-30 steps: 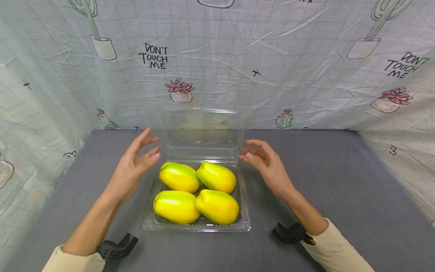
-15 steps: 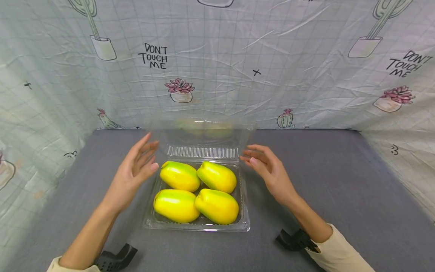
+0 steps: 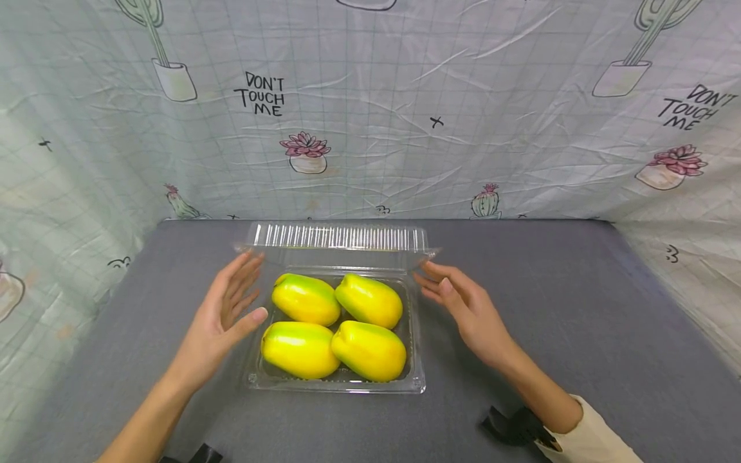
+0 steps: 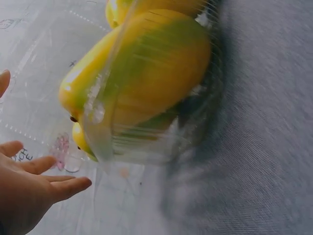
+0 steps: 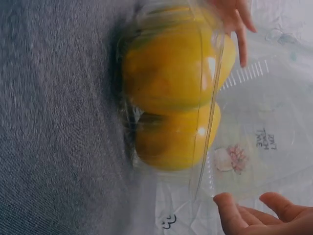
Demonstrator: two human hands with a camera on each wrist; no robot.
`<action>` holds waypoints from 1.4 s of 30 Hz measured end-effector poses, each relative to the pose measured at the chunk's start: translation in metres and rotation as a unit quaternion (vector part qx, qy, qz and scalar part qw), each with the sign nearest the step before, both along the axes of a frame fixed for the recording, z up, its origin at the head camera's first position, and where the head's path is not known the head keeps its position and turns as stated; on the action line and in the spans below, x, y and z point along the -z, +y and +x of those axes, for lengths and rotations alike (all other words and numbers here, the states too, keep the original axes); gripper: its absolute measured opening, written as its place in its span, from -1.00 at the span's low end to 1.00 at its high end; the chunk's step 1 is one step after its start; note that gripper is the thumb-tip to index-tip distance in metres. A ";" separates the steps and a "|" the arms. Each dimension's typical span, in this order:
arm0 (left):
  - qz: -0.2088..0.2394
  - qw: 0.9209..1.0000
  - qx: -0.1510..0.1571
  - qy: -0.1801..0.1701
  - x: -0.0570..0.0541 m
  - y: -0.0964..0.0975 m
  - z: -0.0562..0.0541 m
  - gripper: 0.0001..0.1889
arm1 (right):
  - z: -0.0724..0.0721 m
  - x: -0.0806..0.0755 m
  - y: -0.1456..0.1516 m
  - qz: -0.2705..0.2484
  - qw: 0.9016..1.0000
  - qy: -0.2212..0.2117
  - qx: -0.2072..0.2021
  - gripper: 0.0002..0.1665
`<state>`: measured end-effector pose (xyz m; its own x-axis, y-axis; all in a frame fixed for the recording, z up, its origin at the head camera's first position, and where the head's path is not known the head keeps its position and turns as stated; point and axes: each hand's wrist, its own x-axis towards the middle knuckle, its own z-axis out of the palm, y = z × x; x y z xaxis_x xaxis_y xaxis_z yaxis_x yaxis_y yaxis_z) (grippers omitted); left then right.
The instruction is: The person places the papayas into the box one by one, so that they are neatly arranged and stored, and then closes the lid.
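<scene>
Several yellow-green mangoes (image 3: 368, 350) lie in two rows in a clear plastic clamshell box (image 3: 336, 387). Its hinged lid (image 3: 341, 238) stands raised at the far side and leans toward me, its ribbed strip facing up. My left hand (image 3: 222, 315) is at the lid's left edge, fingers extended and thumb apart. At the right edge, my right hand (image 3: 471, 312) has its fingertips right by the lid's corner, fingers loosely bent. In the right wrist view, the thumb and fingers (image 5: 227, 210) are spread beside the see-through lid. Neither hand grips the mangoes.
The box sits on a grey cloth-covered table (image 3: 550, 289). A white printed curtain (image 3: 376, 96) with cactus drawings hangs close behind and on both sides. Black wrist mounts (image 3: 518, 426) are strapped on the forearms.
The lid has tipped from nearly upright down toward me over the box. Both hands have followed it, moving slightly nearer. The mangoes and box base have stayed in place.
</scene>
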<state>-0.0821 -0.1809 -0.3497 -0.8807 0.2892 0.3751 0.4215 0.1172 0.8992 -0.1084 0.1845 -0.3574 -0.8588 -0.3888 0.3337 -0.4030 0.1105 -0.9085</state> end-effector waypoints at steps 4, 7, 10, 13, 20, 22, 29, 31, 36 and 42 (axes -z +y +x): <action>-0.027 1.000 -0.012 0.007 0.003 -0.001 0.005 -0.20 | 0.005 -0.001 0.002 0.021 1.000 -0.001 0.002 -0.50; -0.036 0.999 -0.014 0.013 0.005 -0.001 0.009 -0.20 | 0.009 -0.002 0.003 0.034 0.999 -0.006 0.010 -0.48; -0.041 0.999 -0.016 0.015 0.007 -0.001 0.015 -0.22 | 0.013 -0.002 0.005 0.047 0.999 -0.016 0.019 -0.49; -0.038 0.999 -0.019 0.007 0.008 -0.001 0.022 -0.25 | 0.017 -0.001 0.005 0.062 0.997 -0.028 0.028 -0.49; -0.043 0.999 -0.018 -0.019 0.013 0.000 0.033 -0.37 | 0.028 0.002 0.004 0.098 0.994 -0.037 0.040 -0.48; -0.036 0.999 -0.011 -0.020 0.014 -0.001 0.035 -0.35 | 0.030 0.003 0.004 0.101 0.994 -0.036 0.032 -0.48; -0.075 0.996 -0.024 -0.035 0.014 -0.005 0.043 -0.19 | 0.035 0.005 0.003 0.109 0.993 -0.039 0.006 -0.47; -0.090 0.995 -0.026 -0.044 0.015 -0.007 0.044 -0.18 | 0.036 0.006 0.003 0.110 0.993 -0.041 -0.001 -0.46; -0.102 0.993 -0.007 -0.052 0.020 -0.011 0.046 -0.20 | 0.039 0.009 0.004 0.102 0.994 -0.044 -0.017 -0.45; -0.096 0.994 0.001 -0.045 0.026 -0.021 0.044 -0.29 | 0.042 0.012 0.005 0.080 0.995 -0.052 -0.038 -0.44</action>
<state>-0.0380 -0.2022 -0.3754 -0.9075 0.3501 0.2322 0.3408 0.2903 0.8942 -0.0668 0.1894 -0.3697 -0.8521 -0.4939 0.1730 -0.3197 0.2297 -0.9192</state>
